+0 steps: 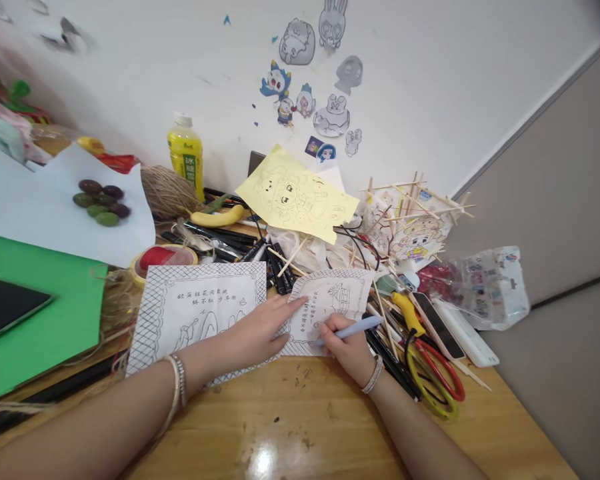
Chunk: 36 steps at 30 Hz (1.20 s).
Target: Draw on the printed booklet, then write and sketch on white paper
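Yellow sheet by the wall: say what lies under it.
Crumpled white paper, a wooden stick and black markers show beneath the yellow sheet; whatever props its middle is covered.

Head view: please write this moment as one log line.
left hand: flat on large sheet | right hand: blue pen on small sheet

Hands at work on a line drawing
The right hand (347, 343) holds a blue pen (350, 330) on the drawing sheet (330, 303); the left hand (260, 330) presses it flat on the surface (300, 427).
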Each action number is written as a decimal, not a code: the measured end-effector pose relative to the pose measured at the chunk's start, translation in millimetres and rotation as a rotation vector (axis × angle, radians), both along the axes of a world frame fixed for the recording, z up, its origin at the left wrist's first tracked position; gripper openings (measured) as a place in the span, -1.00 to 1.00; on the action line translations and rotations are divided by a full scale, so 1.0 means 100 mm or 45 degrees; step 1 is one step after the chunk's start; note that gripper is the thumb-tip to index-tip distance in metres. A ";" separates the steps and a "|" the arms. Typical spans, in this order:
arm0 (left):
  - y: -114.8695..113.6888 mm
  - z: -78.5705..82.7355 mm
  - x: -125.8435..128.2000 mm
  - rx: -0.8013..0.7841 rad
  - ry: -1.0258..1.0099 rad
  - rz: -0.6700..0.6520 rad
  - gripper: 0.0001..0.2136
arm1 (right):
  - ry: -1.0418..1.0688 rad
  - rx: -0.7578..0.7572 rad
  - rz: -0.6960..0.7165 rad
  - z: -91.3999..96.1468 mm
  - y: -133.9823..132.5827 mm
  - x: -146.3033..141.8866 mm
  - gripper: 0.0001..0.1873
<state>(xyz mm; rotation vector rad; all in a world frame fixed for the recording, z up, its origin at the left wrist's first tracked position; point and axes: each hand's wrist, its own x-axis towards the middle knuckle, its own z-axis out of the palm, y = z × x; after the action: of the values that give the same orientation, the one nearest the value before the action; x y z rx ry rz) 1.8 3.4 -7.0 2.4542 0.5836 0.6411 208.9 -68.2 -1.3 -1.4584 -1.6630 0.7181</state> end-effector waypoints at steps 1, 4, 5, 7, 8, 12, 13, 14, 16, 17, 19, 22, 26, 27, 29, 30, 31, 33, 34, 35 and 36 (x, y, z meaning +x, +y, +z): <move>0.00 0.00 0.00 0.000 -0.001 0.002 -0.40 | -0.007 0.000 -0.001 0.00 0.00 0.00 -0.64; 0.00 0.00 0.00 0.000 0.003 0.002 -0.40 | -0.029 0.003 -0.005 0.00 0.00 0.00 -0.64; 0.00 0.00 0.00 -0.001 0.005 0.001 -0.40 | -0.032 0.003 -0.008 0.00 0.00 0.00 -0.65; 0.00 0.00 -0.01 0.000 0.007 -0.003 -0.40 | -0.026 0.002 -0.024 0.00 0.00 0.00 -0.66; 0.00 0.01 -0.01 0.000 0.008 -0.006 -0.40 | -0.017 0.000 -0.031 0.00 0.00 0.00 -0.67; -0.01 0.03 -0.01 -0.003 0.012 -0.014 -0.40 | 0.018 -0.013 -0.025 0.01 -0.01 0.00 -0.67; -0.01 0.03 -0.01 -0.005 0.015 -0.015 -0.40 | 0.023 -0.016 -0.016 0.01 -0.01 -0.01 -0.66; -0.01 0.03 -0.01 -0.007 0.018 -0.015 -0.40 | 0.032 -0.020 -0.008 0.02 -0.01 -0.01 -0.66; -0.01 0.04 -0.01 -0.012 0.024 -0.017 -0.40 | 0.068 -0.032 0.004 0.04 -0.01 -0.01 -0.65; -0.01 0.04 -0.01 -0.014 0.027 -0.017 -0.40 | 0.085 -0.042 0.006 0.05 -0.01 -0.02 -0.65; -0.01 0.04 -0.01 -0.021 0.030 -0.016 -0.39 | 0.099 -0.053 0.001 0.06 -0.02 -0.02 -0.67; -0.01 0.04 -0.01 -0.032 0.033 -0.017 -0.40 | 0.094 -0.042 -0.003 0.07 -0.02 -0.02 -0.67; -0.01 0.05 -0.03 -0.046 0.024 -0.032 -0.40 | 0.162 -0.105 -0.002 0.11 -0.03 -0.02 -0.64; -0.01 0.05 -0.03 -0.048 0.019 -0.037 -0.39 | 0.184 -0.140 -0.016 0.11 -0.03 -0.02 -0.64; 0.00 0.05 -0.05 -0.053 0.009 -0.055 -0.38 | 0.216 -0.174 -0.051 0.12 -0.04 -0.01 -0.64; 0.01 0.06 -0.05 -0.055 0.004 -0.067 -0.37 | 0.222 -0.171 -0.056 0.11 -0.04 -0.01 -0.63; 0.02 0.06 -0.06 -0.057 -0.001 -0.077 -0.37 | 0.223 -0.159 -0.049 0.10 -0.05 -0.01 -0.63; 0.02 0.07 -0.07 -0.066 -0.007 -0.092 -0.36 | 0.210 -0.138 -0.016 0.07 -0.05 -0.02 -0.62; 0.03 0.07 -0.08 -0.070 -0.009 -0.096 -0.36 | 0.197 -0.125 -0.003 0.05 -0.05 -0.02 -0.61; 0.03 0.07 -0.08 -0.075 -0.012 -0.097 -0.36 | 0.179 -0.111 0.005 0.03 -0.05 -0.02 -0.61; 0.03 0.07 -0.08 -0.078 -0.015 -0.098 -0.36 | 0.159 -0.092 0.009 0.02 -0.05 -0.03 -0.61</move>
<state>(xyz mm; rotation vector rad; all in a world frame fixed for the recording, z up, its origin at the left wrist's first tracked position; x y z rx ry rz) -6.3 6.4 -0.2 2.4016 0.4941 0.5972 206.3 -72.9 0.5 -1.4280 -1.5620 0.8640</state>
